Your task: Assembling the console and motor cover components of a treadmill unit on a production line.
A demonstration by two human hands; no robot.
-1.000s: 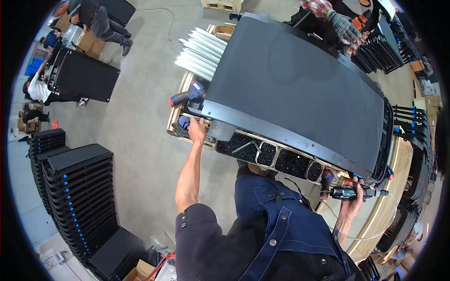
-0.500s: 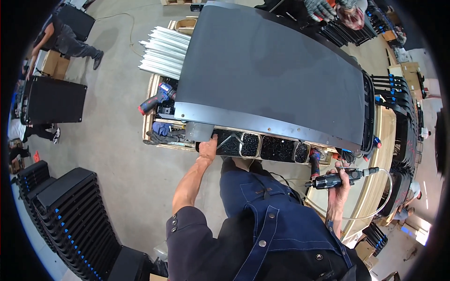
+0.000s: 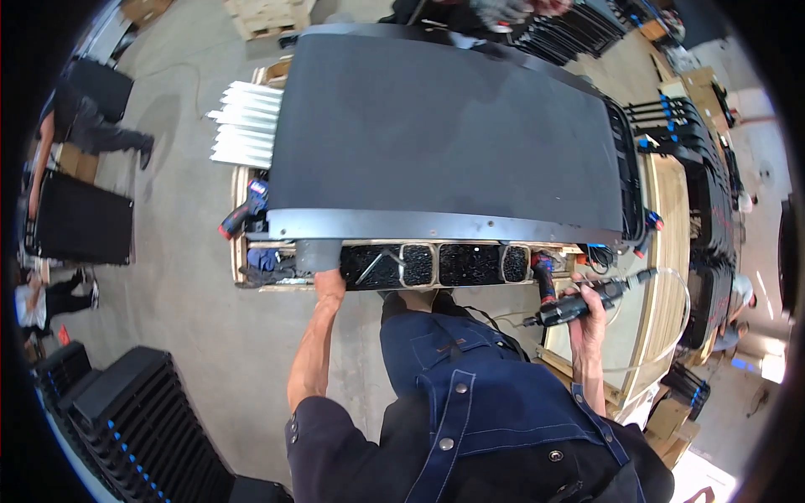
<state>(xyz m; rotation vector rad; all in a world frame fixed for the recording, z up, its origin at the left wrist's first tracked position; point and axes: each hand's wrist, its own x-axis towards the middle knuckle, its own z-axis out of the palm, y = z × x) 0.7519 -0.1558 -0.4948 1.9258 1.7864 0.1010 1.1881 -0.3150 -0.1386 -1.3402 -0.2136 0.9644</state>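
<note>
The left hand (image 3: 329,283), just left of the frame's centre, reaches up to the near edge of a large dark panel (image 3: 436,126) that fills the upper middle of the frame. Its fingers are pressed against the panel's lower left corner, where a grey metal rim (image 3: 436,225) runs along the edge; whether they curl around the edge or only rest on it cannot be told, as the fingertips are hidden.

The right hand (image 3: 589,312), at the right of centre, has its fingers wrapped tightly around the body of a black pneumatic screwdriver (image 3: 579,303), held roughly level with its tip pointing toward the right. A thin clear hose (image 3: 681,289) loops from the tool toward the right edge.

Below the rim, the panel's open end shows a row of black honeycomb-like cells (image 3: 436,263). The panel lies on a wooden tabletop (image 3: 662,201), whose pale boards show at the right. A red and black cordless drill (image 3: 244,213) lies at the panel's left side, just below a bundle of white strips (image 3: 243,134). Stacks of black trays (image 3: 126,419) stand at the lower left.
</note>
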